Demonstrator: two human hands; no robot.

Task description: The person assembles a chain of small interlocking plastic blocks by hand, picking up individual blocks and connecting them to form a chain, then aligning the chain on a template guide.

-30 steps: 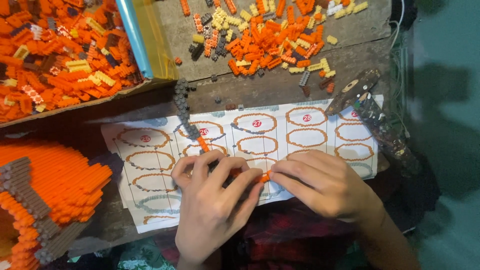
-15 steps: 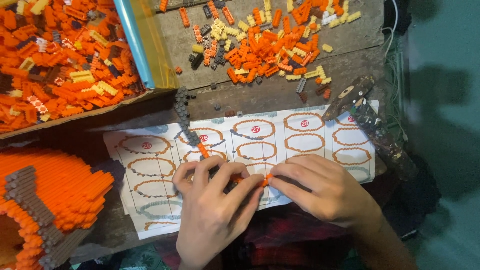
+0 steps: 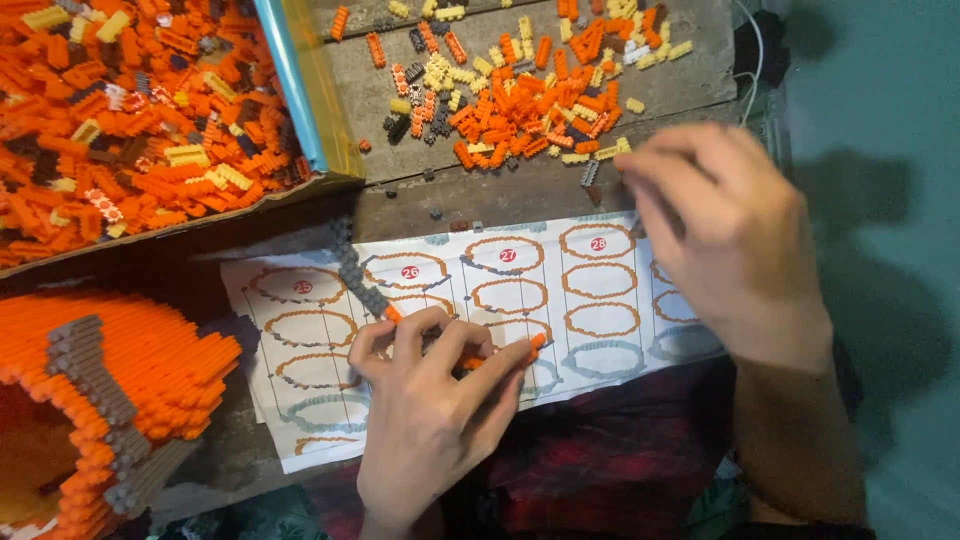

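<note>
Orange micro-bricks dominate the bench: at far left a cardboard tray [image 3: 150, 225] brims with them, and near left the half-built orange model [image 3: 110, 380], banded with grey, waits beside the printed instruction sheet [image 3: 300, 400]. On that sheet your left hand [image 3: 430, 400] is closed around a short orange strip [image 3: 500, 355] of joined bricks, fingers pinching it flat against the paper, with a grey chain [image 3: 355, 270] of bricks trailing from your fingertips toward the far edge. Keep that pinch firm and low, so the strip does not buckle or drift off the ring diagram it lies on. Beyond, on the bare wooden board, the loose pile [image 3: 520, 100] of orange, cream and dark bricks lies within reach. Your right hand [image 3: 720, 230] hovers at the pile's right edge, fingers curled and blurred; whether it grips a brick cannot be told. Pick one piece only, check its colour against the diagram, then bring it squarely onto the strip's open end.
</note>
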